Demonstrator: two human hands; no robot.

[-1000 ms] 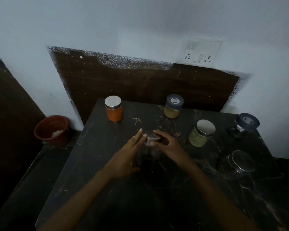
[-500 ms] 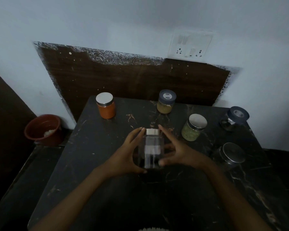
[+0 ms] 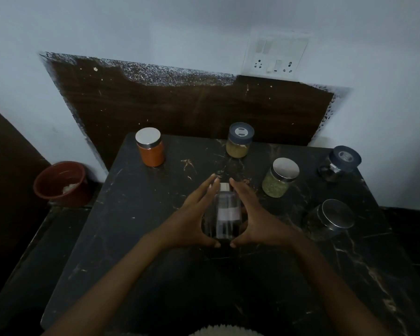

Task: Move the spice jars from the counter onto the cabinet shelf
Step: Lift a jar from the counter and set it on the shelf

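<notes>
A clear jar, a tall cylinder with a small silvery cap and a pale label band, sits between both hands over the middle of the black table. The left hand holds its left side and the right hand its right. Their fingers lie long and close together along the glass toward the cap, while the thumbs hook round the near end, their tips almost touching. Whether the jar's base rests on the table I cannot tell.

The tabletop is polished dark stone with thin pale veins and a few rusty streaks. Five more jars stand on it, well apart from one another:
- At the far left is an orange jar with a flat silver lid.
- At the far middle is a jar of yellowish powder under a dark blue lid.
- Right of the hands is a green-filled jar with a shiny metal lid.
- At the right edge is a dark jar with a blue lid.
- Nearer on the right is a dark jar with a brushed metal lid.

Behind the table a rough-edged brown wood-grain panel covers the white wall, with a white socket plate above it. A round reddish-brown bucket stands on the floor to the left.
</notes>
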